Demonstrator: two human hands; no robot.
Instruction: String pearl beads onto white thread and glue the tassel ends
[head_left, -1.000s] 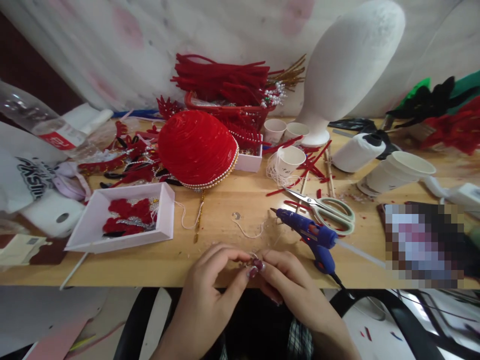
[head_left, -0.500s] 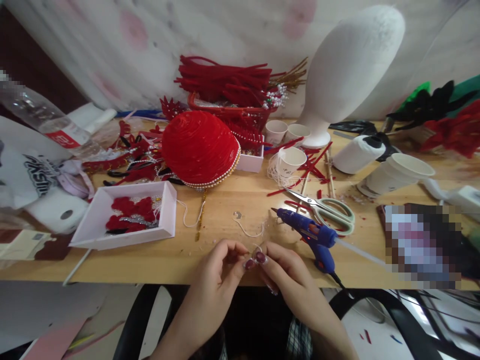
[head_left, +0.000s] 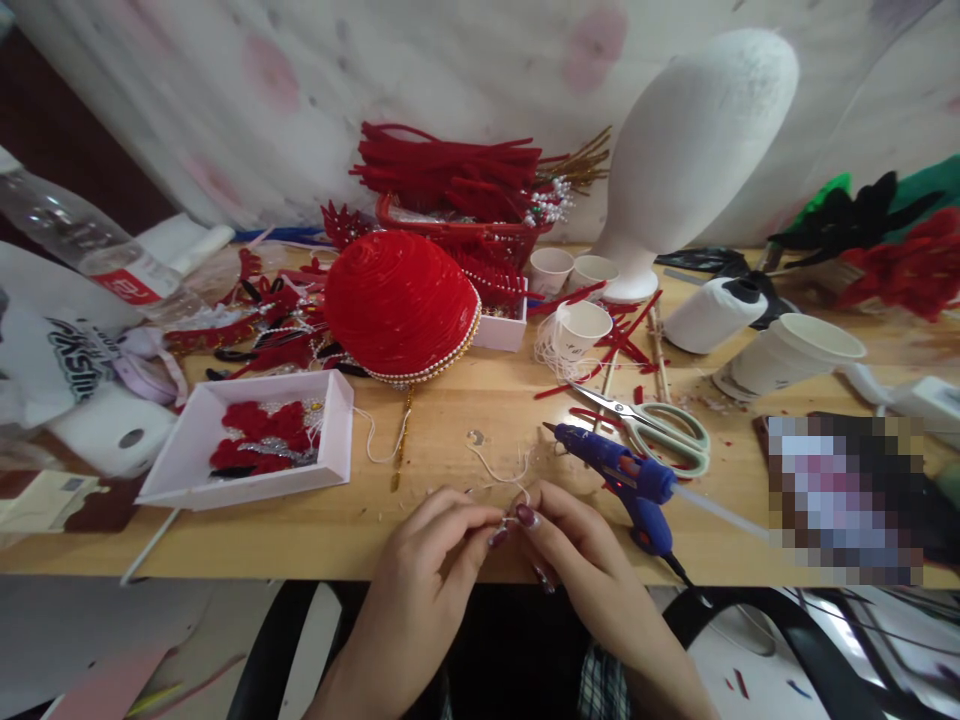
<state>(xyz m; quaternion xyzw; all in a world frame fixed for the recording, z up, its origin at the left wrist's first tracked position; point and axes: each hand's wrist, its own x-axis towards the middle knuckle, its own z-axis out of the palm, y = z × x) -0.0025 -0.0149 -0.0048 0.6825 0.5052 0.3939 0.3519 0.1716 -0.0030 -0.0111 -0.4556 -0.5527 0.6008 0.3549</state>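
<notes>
Near the table's front edge my left hand point(head_left: 442, 560) and my right hand point(head_left: 581, 560) meet, both pinching a thin white string point(head_left: 499, 473). The string trails from the fingertips onto the wood behind them. Anything else tiny between the fingertips is too small to tell. A blue glue gun point(head_left: 615, 465) lies just right of my right hand, its tip pointing left. Behind it are scissors point(head_left: 660, 430) with pale green handles. Beyond my left hand stands a red dome point(head_left: 401, 300) rimmed with beads, and a white box point(head_left: 341, 430) holds red pieces.
Farther back are a red basket point(head_left: 480, 235) of red stems, a white head form point(head_left: 694, 150), paper cups point(head_left: 585, 325) and a thread spool point(head_left: 709, 315). A plastic bottle point(head_left: 82, 230) leans at the left. A phone-like object point(head_left: 840, 495), partly blurred, lies at the right.
The left fingers have shifted slightly at the pinch, and the string on the table has moved a little, its loop now reaching the right fingertips. The whole view has tilted slightly.
</notes>
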